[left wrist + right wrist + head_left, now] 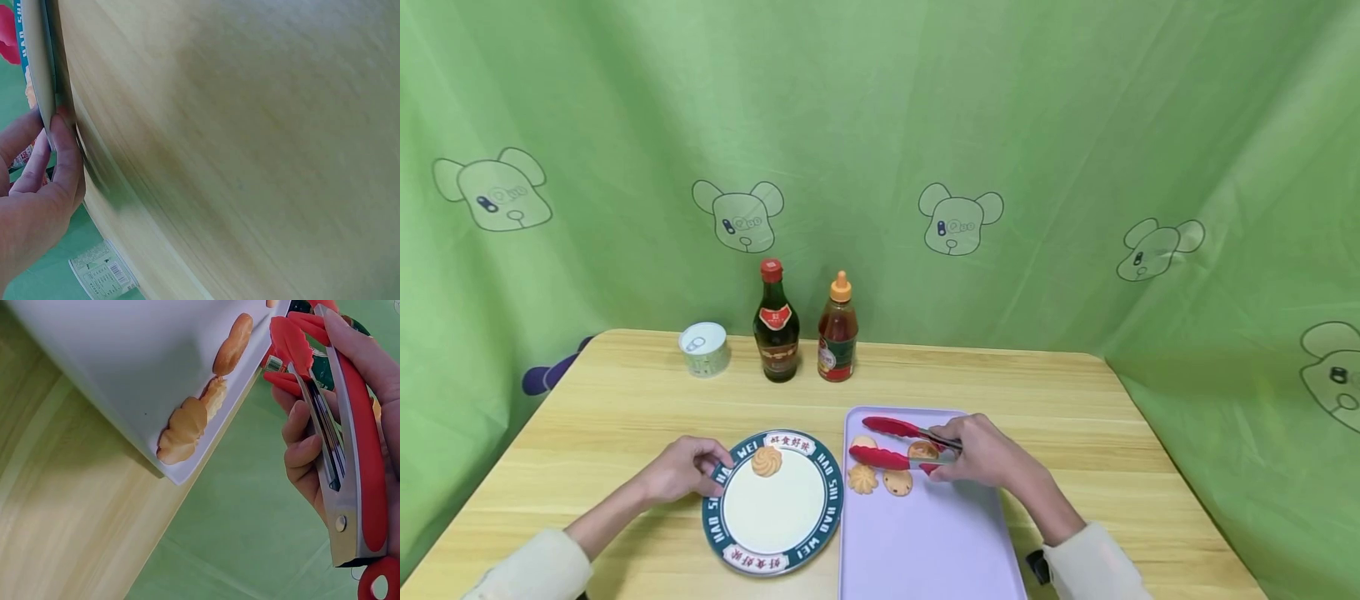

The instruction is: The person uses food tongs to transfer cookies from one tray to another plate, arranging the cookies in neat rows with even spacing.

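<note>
The left hand (687,469) pinches the plate (771,510); the right hand (983,450) grips tongs (883,457) above cookies (898,482) on the adjacent tray (925,542). Can (704,352), dark bottle (777,337) and sauce bottle (837,340) stand behind, apart from both hands.

The left hand (683,469) pinched, nearer the left edge of the table (1075,433). The right hand (988,450) gripped, nearer the right.

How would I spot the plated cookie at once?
On the wooden table, just left of the lavender tray, is a round plate with a lettered, dark teal rim. Toward the plate's far side lies a round, swirled cookie. It is the only cookie on the plate; the other visible cookies are on the tray.
</note>
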Available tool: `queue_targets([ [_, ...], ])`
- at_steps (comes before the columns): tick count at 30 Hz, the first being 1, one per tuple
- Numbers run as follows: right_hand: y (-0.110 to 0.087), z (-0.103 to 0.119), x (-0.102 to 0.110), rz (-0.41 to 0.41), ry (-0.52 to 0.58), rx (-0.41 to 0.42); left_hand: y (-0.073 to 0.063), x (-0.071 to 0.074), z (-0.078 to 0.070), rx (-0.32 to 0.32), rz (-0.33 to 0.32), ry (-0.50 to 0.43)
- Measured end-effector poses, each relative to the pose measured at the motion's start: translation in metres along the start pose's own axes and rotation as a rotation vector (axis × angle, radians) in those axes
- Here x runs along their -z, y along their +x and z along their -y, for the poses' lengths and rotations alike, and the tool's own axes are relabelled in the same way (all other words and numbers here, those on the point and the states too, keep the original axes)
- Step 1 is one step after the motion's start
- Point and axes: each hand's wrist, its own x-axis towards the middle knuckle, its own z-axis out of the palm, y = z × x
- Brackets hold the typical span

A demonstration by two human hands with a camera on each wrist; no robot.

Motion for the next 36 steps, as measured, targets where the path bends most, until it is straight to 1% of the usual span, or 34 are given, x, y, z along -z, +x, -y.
queue_targets([
  [9, 0.001, 0.001, 0.0, 0.006, -0.017, 0.037, 0.0, 0.0, 0.0, 0.002, 0.003, -0.007],
  [18, -0.002, 0.001, -0.002, -0.004, 0.009, 0.034, 0.0, 0.0, -0.001, 0.004, 0.001, -0.008],
  [21, -0.001, 0.001, -0.002, -0.026, 0.005, 0.04, 0.0, 0.0, -0.002, 0.006, 0.002, -0.009],
  [24, 0.001, 0.002, 0.001, -0.054, 0.0, 0.068, 0.0, 0.0, -0.002, 0.006, 0.002, -0.006],
  [28, 0.006, 0.009, 0.005, -0.07, -0.016, 0.109, 0.0, 0.0, -0.002, 0.008, 0.001, -0.005],
  [32, 0.012, 0.02, 0.006, -0.064, -0.031, 0.118, 0.0, 0.0, -0.003, 0.013, 0.0, -0.002],
  [36, 0.019, 0.034, 0.002, -0.045, -0.019, 0.11, 0.0, 0.0, -0.002, 0.011, 0.003, -0.003],
])
